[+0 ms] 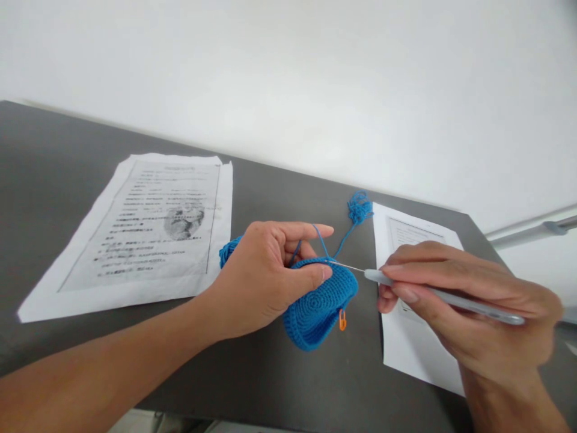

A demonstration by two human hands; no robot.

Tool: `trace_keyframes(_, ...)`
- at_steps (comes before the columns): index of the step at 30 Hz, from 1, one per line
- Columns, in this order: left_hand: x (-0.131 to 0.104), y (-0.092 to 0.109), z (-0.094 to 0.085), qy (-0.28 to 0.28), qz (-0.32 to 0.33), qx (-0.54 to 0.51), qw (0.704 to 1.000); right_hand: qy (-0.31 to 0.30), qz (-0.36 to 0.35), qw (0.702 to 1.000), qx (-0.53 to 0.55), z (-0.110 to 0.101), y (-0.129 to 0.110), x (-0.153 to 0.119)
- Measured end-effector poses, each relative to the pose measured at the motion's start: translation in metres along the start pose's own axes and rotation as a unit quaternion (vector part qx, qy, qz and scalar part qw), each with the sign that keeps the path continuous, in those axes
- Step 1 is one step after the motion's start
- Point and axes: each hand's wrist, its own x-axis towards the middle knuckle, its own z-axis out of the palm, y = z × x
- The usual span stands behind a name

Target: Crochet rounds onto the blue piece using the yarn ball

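My left hand pinches the upper edge of a round blue crochet piece between thumb and fingers. Blue yarn loops over its outstretched index finger. In my right hand is a crochet hook with a grey handle; its thin metal tip touches the top edge of the piece beside my left thumb. An orange stitch marker hangs from the piece's lower right edge. A strand runs back to a small tangle of blue yarn.
On the dark table a printed sheet lies at the left, and another sheet lies partly under my right hand. More blue yarn shows behind my left hand. A white wall stands behind the table.
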Motion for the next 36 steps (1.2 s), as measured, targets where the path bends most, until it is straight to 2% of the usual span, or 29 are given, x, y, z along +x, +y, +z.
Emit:
trace_keyframes(6,-0.004,-0.001,0.005,0.05,0.064,0.097,0.992,0.007,-0.036,0.998,-0.049,0.002,0.001,-0.004)
trace_keyframes(11,-0.005,-0.003,0.008,0.073,0.077,0.127,0.986,-0.003,-0.052,0.995,-0.087,0.005,-0.004,-0.007)
trace_keyframes(15,-0.005,-0.004,0.008,0.104,0.09,0.165,0.977,-0.019,-0.059,0.991,-0.117,0.015,-0.007,-0.006)
trace_keyframes(20,-0.006,-0.004,0.011,0.115,0.103,0.206,0.966,-0.025,-0.081,0.986,-0.14,0.027,-0.006,-0.004)
trace_keyframes(25,-0.006,-0.002,0.013,0.133,0.129,0.156,0.97,0.0,-0.083,0.987,-0.141,0.031,-0.003,-0.008)
trace_keyframes(29,-0.007,0.0,0.013,0.147,0.13,0.119,0.973,0.006,-0.117,0.982,-0.148,0.032,-0.006,-0.007)
trace_keyframes(36,-0.004,-0.001,0.008,0.094,0.071,-0.045,0.992,0.021,-0.165,0.975,-0.151,0.032,-0.003,-0.01)
